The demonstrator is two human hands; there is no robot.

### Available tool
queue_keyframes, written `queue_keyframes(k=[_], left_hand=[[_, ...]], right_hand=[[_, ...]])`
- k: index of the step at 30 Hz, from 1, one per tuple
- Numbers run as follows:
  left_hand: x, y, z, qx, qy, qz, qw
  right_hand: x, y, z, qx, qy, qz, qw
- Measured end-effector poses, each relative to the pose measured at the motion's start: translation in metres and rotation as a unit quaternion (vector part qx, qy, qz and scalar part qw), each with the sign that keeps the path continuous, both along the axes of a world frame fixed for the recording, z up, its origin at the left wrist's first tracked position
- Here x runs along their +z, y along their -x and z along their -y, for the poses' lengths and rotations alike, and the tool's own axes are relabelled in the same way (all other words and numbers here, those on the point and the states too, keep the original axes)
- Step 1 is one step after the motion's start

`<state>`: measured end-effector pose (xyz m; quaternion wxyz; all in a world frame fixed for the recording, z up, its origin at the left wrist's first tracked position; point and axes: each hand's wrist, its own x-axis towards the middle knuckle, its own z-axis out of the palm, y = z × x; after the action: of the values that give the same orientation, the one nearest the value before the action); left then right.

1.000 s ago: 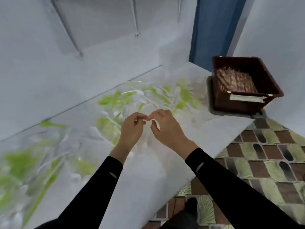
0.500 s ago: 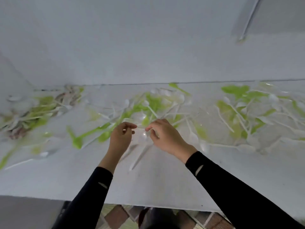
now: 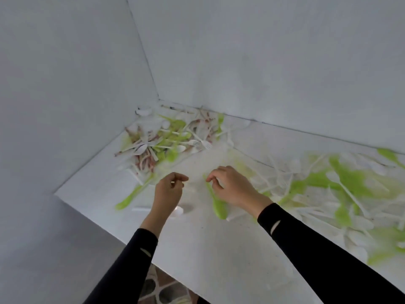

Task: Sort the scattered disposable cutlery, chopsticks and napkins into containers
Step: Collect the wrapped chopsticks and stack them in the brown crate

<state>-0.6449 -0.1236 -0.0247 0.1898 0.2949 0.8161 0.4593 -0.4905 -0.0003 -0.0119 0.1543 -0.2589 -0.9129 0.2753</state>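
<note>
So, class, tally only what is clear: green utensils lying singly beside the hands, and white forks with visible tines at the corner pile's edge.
Green utensils: 2
White forks: 2
Total: 4
The rest is too blurred to count.

Single head-worn wide-angle view, set above the near edge of the bench (image 3: pixel 208 249), faces forward and steeply down toward the wall corner (image 3: pixel 158 98), sitting close over the left hand (image 3: pixel 168 191) and right hand (image 3: pixel 232 187).
</note>
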Motion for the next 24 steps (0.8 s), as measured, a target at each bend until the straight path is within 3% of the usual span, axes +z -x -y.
queue_keyframes(k=[7,12,19,24], left_hand=[[-0.008,0.139,0.016,0.035,0.017,-0.036,0.999],[-0.007,0.196,-0.006,0.037,0.002,-0.016,0.999],[-0.008,0.218,-0.077,-0.048,-0.026,-0.013,0.998],[-0.009,0.236,-0.153,-0.122,-0.016,-0.069,0.990]], right_hand=[[-0.012,0.125,-0.011,0.029,0.035,0.044,0.998],[-0.018,0.176,-0.031,0.033,0.027,0.088,0.995],[-0.015,0.205,-0.079,-0.008,0.004,0.114,0.993],[-0.009,0.210,-0.129,-0.058,0.000,0.145,0.988]])
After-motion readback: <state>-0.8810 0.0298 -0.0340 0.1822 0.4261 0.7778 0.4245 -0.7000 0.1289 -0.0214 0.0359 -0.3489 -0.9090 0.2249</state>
